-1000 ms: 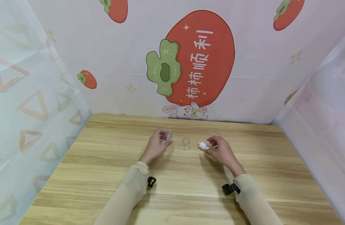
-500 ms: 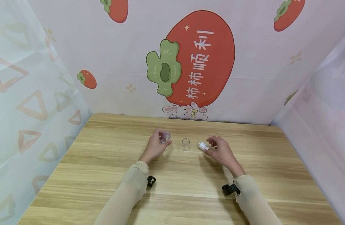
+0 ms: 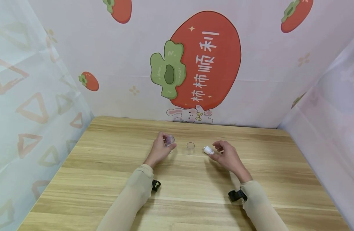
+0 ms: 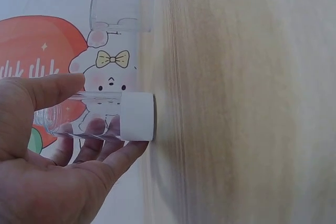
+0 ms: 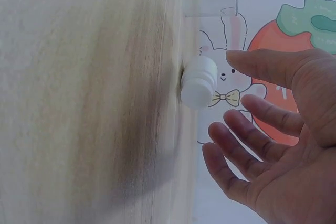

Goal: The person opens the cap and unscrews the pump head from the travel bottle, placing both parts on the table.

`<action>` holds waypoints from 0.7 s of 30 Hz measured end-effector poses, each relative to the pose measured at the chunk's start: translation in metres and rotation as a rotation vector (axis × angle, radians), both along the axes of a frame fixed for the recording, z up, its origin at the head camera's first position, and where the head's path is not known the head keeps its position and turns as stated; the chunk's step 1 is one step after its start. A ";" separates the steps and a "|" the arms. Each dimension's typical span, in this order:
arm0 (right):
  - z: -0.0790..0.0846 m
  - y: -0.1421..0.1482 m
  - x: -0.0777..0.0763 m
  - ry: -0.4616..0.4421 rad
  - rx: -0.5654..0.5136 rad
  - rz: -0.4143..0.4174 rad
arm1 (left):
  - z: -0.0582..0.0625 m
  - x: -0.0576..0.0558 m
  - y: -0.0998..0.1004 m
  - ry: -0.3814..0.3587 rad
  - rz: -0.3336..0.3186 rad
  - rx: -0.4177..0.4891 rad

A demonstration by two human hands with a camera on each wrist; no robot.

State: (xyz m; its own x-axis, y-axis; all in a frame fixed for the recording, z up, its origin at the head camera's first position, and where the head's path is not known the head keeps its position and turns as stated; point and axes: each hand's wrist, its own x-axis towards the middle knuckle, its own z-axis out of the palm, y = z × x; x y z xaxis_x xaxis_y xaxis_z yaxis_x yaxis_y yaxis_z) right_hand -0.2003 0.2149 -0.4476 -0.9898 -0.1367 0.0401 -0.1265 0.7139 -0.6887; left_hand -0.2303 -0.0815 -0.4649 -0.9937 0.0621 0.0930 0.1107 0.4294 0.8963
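Observation:
In the head view my left hand has its fingers curled round a clear bottle. The left wrist view shows this bottle's white cap against the table, so it stands cap down. Its thumb lies along one side, and the other fingers show through the clear wall. My right hand is beside a small white bottle lying on the table. In the right wrist view its fingers are loosely bent, with a gap between them and the white bottle.
Between the hands stands a clear, open cup, hard to see against the wood. The wooden table ends at a printed backdrop, with cloth sides at left and right.
The clear bottle in my left hand has shifted slightly left and come from tilted to more upright. My right hand and the white bottle have stayed nearly still.

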 end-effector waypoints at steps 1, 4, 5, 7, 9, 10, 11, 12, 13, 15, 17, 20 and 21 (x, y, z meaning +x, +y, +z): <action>0.000 0.000 0.000 -0.002 -0.001 -0.001 | -0.001 0.000 0.000 0.003 0.000 0.000; -0.001 0.001 0.000 -0.004 -0.003 -0.001 | -0.002 -0.001 0.001 0.009 0.003 0.004; -0.001 0.001 0.000 -0.001 -0.002 0.001 | -0.002 -0.001 0.001 0.009 0.004 0.007; -0.001 0.002 0.000 0.006 0.000 0.000 | -0.003 -0.002 0.001 0.010 0.009 0.009; 0.000 0.003 0.000 0.024 0.007 0.001 | -0.004 -0.003 0.002 0.008 0.013 0.013; 0.000 0.003 0.000 0.035 0.011 0.000 | -0.004 -0.004 0.001 0.007 0.014 0.015; 0.000 0.003 0.001 0.048 0.016 0.003 | -0.004 -0.004 0.001 0.005 0.015 0.017; 0.000 0.004 0.001 0.059 0.021 0.002 | -0.004 -0.004 0.001 0.001 0.014 0.020; 0.000 0.005 0.001 0.072 0.027 0.006 | -0.004 -0.004 0.001 -0.004 0.012 0.024; 0.000 0.006 0.001 0.091 0.038 0.011 | -0.005 -0.005 0.000 -0.006 0.003 0.033; -0.001 0.007 0.002 0.106 0.046 0.016 | -0.005 -0.005 -0.001 -0.008 -0.007 0.035; -0.001 0.008 0.002 0.122 0.052 0.020 | -0.004 -0.004 -0.002 0.006 -0.024 0.025; -0.001 0.009 0.002 0.129 0.055 0.022 | -0.004 -0.003 -0.003 0.007 -0.028 0.018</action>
